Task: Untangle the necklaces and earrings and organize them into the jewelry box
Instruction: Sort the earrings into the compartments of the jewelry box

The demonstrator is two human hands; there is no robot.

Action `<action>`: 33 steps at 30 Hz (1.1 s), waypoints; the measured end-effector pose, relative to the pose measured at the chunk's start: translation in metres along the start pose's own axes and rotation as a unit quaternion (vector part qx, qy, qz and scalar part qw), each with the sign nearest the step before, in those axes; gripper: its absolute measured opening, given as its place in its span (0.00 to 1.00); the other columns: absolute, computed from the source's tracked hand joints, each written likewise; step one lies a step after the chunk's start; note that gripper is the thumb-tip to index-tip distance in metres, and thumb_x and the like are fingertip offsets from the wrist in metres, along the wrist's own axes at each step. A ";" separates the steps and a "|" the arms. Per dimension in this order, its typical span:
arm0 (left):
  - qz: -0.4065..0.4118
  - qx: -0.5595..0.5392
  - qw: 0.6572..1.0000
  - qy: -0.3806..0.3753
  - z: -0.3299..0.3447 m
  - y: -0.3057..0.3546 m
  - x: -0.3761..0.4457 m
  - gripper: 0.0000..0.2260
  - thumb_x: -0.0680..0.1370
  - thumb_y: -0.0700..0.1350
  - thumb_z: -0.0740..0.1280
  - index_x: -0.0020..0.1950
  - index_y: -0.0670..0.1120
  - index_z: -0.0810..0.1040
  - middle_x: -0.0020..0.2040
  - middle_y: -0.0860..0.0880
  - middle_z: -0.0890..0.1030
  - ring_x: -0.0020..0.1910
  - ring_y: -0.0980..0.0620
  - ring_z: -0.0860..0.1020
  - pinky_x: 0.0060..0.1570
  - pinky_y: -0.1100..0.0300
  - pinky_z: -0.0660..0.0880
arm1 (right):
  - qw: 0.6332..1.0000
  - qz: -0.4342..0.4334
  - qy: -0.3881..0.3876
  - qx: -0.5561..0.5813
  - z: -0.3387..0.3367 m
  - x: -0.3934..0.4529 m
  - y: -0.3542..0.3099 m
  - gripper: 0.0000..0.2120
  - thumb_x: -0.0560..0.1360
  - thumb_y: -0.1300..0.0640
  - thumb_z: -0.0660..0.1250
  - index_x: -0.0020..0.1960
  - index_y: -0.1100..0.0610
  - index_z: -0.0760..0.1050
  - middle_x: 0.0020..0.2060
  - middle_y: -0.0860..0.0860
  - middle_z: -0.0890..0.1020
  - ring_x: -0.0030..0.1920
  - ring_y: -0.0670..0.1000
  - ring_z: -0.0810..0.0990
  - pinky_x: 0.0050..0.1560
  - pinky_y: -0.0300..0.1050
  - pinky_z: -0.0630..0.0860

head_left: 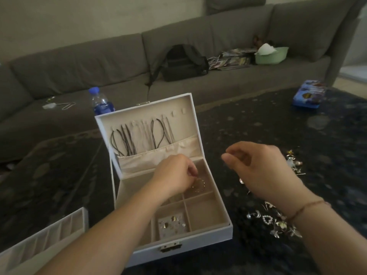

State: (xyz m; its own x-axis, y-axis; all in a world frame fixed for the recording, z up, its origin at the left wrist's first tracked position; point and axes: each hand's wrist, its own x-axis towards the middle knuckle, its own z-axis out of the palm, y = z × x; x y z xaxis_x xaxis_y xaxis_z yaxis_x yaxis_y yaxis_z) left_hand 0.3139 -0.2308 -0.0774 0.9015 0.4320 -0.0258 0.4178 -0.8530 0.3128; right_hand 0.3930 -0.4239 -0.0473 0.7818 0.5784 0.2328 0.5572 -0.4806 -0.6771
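Two hands work here: the left hand (174, 175) pinches a gold hoop (198, 185) over the box (178, 253); the right hand (258, 165) hovers loosely curled, empty. Dropped carelessly, the hoop could land in the wrong compartment.

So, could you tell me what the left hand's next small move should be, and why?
Probably release: the left hand pinches a gold hoop earring already down in the far right compartment of the jewelry box. Letting go frees it for the loose earrings on the table, beneath the right hand.

A white jewelry box (224, 233) is showing a beige lining; black cord necklaces (127, 140) are hanging inside, a blue-capped water bottle (101, 103) is standing behind, and a grey sofa (79, 62) is filling the background.
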 end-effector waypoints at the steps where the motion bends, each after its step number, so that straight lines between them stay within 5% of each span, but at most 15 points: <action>1: 0.008 0.006 1.000 -0.007 0.002 0.002 0.000 0.06 0.76 0.46 0.72 0.50 0.56 0.86 0.46 0.57 0.85 0.45 0.56 0.82 0.51 0.54 0.81 | 1.000 0.010 0.003 -0.004 -0.004 0.002 0.005 0.10 0.74 0.41 0.65 0.50 0.45 0.80 0.37 0.40 0.82 0.39 0.40 0.79 0.44 0.44 0.80; 12: 0.039 -0.011 0.998 -0.038 0.019 0.004 -0.001 0.07 0.77 0.42 0.70 0.51 0.52 0.86 0.44 0.54 0.85 0.42 0.56 0.82 0.48 0.54 0.82 | 0.998 0.065 0.015 -0.007 -0.033 0.002 0.033 0.08 0.76 0.45 0.66 0.47 0.46 0.81 0.35 0.42 0.81 0.36 0.43 0.80 0.36 0.37 0.74; 15: 0.044 0.006 0.998 -0.041 0.016 0.002 -0.004 0.08 0.79 0.43 0.68 0.52 0.51 0.85 0.44 0.52 0.84 0.43 0.55 0.82 0.48 0.53 0.81 | 0.997 0.071 0.012 -0.017 -0.035 0.001 0.036 0.04 0.77 0.49 0.67 0.47 0.45 0.80 0.37 0.41 0.81 0.37 0.43 0.81 0.40 0.40 0.77; 22: 0.131 -0.041 0.983 0.126 -0.001 0.049 -0.012 0.07 0.80 0.49 0.66 0.54 0.53 0.83 0.48 0.57 0.82 0.47 0.59 0.77 0.50 0.61 0.77 | 0.991 0.127 0.005 -0.032 -0.051 0.002 0.056 0.08 0.78 0.57 0.65 0.51 0.44 0.78 0.42 0.42 0.80 0.37 0.44 0.80 0.33 0.37 0.74; 26: 0.168 -0.030 0.983 0.071 0.016 0.096 0.015 0.08 0.79 0.49 0.68 0.56 0.51 0.82 0.51 0.55 0.80 0.52 0.55 0.77 0.53 0.54 0.77 | 0.974 0.206 0.009 -0.096 -0.062 -0.001 0.076 0.09 0.78 0.55 0.63 0.54 0.45 0.79 0.46 0.47 0.81 0.43 0.48 0.79 0.41 0.44 0.77; 33: 0.103 -0.040 0.993 -0.043 0.059 0.135 0.071 0.14 0.80 0.47 0.68 0.65 0.55 0.77 0.59 0.54 0.76 0.57 0.52 0.77 0.59 0.50 0.77 | 0.953 0.265 -0.031 -0.143 -0.078 -0.015 0.104 0.10 0.77 0.54 0.62 0.53 0.43 0.78 0.48 0.48 0.80 0.46 0.52 0.79 0.48 0.47 0.79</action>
State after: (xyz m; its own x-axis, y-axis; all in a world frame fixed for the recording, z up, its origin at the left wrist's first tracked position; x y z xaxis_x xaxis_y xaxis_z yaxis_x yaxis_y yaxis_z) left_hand 0.4414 -0.3326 -0.0928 0.9747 0.2211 -0.0327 0.2158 -0.8930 0.3950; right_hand 0.4614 -0.5342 -0.0667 0.9616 0.2381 -0.1366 0.1490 -0.8707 -0.4688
